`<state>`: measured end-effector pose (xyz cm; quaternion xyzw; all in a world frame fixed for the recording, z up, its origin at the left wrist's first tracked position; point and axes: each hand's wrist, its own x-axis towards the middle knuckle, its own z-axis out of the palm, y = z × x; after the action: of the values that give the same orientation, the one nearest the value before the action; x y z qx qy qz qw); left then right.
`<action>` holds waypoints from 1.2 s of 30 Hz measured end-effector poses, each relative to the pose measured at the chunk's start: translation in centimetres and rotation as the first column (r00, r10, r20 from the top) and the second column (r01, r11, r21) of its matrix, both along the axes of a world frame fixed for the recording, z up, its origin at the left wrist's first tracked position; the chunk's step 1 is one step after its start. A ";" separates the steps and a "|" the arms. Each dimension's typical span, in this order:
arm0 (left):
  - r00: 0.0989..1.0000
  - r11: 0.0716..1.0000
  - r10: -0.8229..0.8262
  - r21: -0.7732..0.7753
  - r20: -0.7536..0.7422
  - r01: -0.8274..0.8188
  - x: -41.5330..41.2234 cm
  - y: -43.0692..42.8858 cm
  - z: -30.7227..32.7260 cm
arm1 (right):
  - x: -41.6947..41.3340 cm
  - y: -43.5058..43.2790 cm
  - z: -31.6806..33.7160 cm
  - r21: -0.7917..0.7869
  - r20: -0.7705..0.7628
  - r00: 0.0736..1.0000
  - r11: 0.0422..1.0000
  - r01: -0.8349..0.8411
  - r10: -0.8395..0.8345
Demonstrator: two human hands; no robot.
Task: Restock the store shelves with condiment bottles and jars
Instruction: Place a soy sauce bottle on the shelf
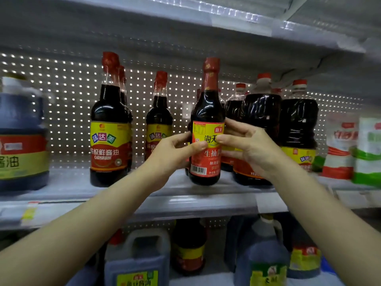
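Soy sauce bottle [207, 129] is standing upright near the shelf [123, 205] front edge, both hands gripping its label, left hand [175, 153] and right hand [247, 147] fingers curling round from opposite sides.

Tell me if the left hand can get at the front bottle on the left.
Probably yes, once freed: the left hand grips the red-labelled bottle, but the front-left bottle stands near the shelf edge with nothing in front.
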<state>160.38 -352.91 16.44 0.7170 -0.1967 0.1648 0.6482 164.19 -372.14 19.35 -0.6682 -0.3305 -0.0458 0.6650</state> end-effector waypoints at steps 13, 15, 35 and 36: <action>0.995 0.997 0.078 -0.010 -0.056 -0.079 2.0 -0.3 -1.1 | 3.5 0.1 -1.4 0.054 -0.048 0.993 0.993 -0.103 0.106; 0.995 0.997 0.076 0.003 -0.064 -0.076 2.4 -0.3 -1.4 | 4.1 0.2 -1.7 0.057 -0.058 0.992 0.993 -0.106 0.109; 0.978 0.997 0.001 -0.071 -0.208 -0.017 3.9 0.7 -2.2 | 5.2 0.5 -2.7 0.027 -0.135 0.983 0.992 -0.123 0.126; 0.977 0.996 -0.014 -0.090 -0.214 -0.005 3.9 0.8 -2.1 | 5.2 0.5 -2.8 0.005 -0.134 0.982 0.991 -0.131 0.130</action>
<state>164.27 -352.15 14.32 0.7000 -0.1198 0.0937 0.6977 169.37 -371.65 16.51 -0.6478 -0.3284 0.0435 0.6861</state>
